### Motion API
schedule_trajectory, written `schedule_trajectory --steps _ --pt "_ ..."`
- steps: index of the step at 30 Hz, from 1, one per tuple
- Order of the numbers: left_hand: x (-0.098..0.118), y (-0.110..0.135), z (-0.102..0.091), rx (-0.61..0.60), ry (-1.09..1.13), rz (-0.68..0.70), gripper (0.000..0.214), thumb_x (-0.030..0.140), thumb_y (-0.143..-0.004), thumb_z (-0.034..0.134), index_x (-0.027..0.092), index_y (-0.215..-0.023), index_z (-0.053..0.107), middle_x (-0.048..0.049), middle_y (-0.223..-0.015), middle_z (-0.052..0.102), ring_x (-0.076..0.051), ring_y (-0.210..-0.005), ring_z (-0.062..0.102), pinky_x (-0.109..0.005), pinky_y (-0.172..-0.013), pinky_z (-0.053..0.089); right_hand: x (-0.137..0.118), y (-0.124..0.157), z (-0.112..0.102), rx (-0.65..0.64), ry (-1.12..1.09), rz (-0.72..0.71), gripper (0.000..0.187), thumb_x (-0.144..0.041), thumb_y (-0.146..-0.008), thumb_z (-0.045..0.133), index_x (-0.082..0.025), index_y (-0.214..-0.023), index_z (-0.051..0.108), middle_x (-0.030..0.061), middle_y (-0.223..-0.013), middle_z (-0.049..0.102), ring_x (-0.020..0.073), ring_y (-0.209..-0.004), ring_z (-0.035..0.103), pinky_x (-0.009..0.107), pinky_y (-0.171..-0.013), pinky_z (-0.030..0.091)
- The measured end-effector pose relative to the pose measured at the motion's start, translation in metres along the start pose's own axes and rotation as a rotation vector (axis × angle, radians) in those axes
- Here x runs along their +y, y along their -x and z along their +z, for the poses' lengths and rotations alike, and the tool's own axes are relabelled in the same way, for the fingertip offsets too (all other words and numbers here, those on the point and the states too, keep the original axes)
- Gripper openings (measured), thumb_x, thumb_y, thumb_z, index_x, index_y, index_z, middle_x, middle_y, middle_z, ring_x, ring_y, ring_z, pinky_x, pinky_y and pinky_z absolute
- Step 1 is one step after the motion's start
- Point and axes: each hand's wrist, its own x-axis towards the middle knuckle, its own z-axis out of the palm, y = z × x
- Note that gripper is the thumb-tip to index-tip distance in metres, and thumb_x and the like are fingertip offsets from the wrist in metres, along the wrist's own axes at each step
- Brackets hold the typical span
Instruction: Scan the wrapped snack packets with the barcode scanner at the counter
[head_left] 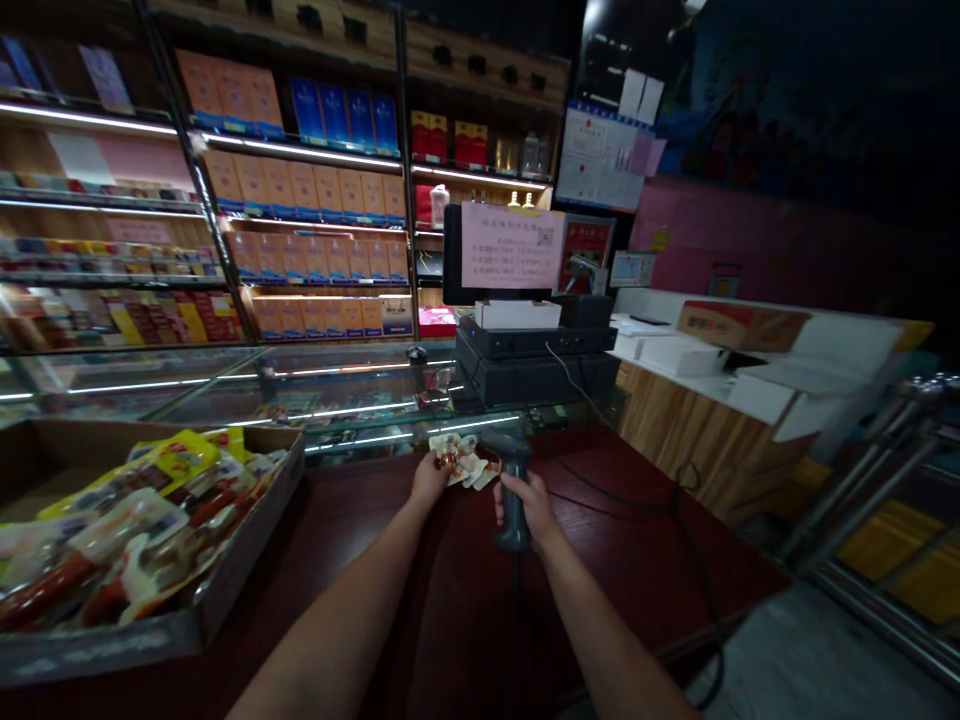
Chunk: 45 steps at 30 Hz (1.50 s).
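Observation:
In the middle of the dark red counter [360, 560], my right hand [529, 505] is closed around the handle of a barcode scanner [514, 520], whose head tilts toward the left. Just left of it, my left hand [430, 480] has its fingers closed on small snack packets [465, 462] of white and reddish-brown plastic. Some of those packets lie against the counter by the scanner's head. How many are pinched in my fingers cannot be made out. From the scanner's base a cable runs down toward me.
An open cardboard box [247, 560] of packaged snacks fills the left side. Behind stand a glass display case [352, 385] and a cash register screen [510, 250] with a pink sign. A loose black cable [622, 500] crosses the counter's right. Metal rails [862, 480] stand at far right.

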Motion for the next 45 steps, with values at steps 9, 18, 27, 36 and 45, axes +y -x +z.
schedule_trajectory --steps 9,18,27,36,45 --pt "0.016 0.026 -0.01 0.104 -0.145 0.065 0.02 0.02 -0.069 0.062 0.013 -0.088 0.065 -0.0155 -0.121 0.054 -0.027 -0.119 0.049 -0.036 -0.1 0.037 0.016 0.005 0.017 -0.049 -0.033 0.046 0.034 -0.041 -0.061 0.072 -0.016 -0.075 0.054 -0.0039 -0.047 0.058 0.0102 -0.032 0.049 0.021 -0.03 0.044" --pt "0.045 0.13 -0.165 0.528 -0.225 0.438 0.018 0.029 -0.081 0.052 0.018 -0.093 0.06 -0.0095 -0.102 0.06 -0.02 -0.095 0.058 -0.035 -0.082 0.049 0.058 0.02 0.07 -0.204 -0.09 0.098 0.043 -0.04 -0.063 0.072 -0.015 -0.094 0.057 -0.0047 -0.051 0.058 0.0104 -0.034 0.05 0.021 -0.031 0.043" --pt "0.045 0.148 -0.315 0.539 -0.936 -0.22 0.051 0.054 -0.072 0.051 0.01 -0.097 0.059 -0.0208 -0.101 0.063 -0.035 -0.099 0.058 -0.043 -0.081 0.045 0.086 0.023 0.103 -0.235 -0.096 0.1 0.042 -0.04 -0.063 0.072 -0.015 -0.093 0.056 -0.0047 -0.051 0.058 0.0103 -0.035 0.049 0.022 -0.032 0.043" --pt "0.066 0.159 -0.337 0.571 -0.998 -0.335 0.035 0.033 -0.081 0.036 0.011 -0.084 0.064 -0.0219 -0.088 0.066 -0.033 -0.081 0.063 -0.039 -0.065 0.046 0.096 0.022 0.079 -0.262 -0.075 0.124 0.045 -0.042 -0.064 0.072 -0.014 -0.096 0.056 -0.0043 -0.052 0.058 0.0102 -0.035 0.05 0.022 -0.032 0.043" --pt "0.086 0.185 -0.322 0.895 -0.485 0.053 0.02 0.036 -0.079 0.046 0.02 -0.067 0.049 -0.0008 -0.063 0.051 -0.019 -0.066 0.053 -0.034 -0.07 0.046 0.099 0.021 0.076 -0.309 -0.078 0.111 0.043 -0.041 -0.067 0.07 -0.014 -0.098 0.056 -0.0035 -0.054 0.059 0.0104 -0.035 0.051 0.022 -0.033 0.044"
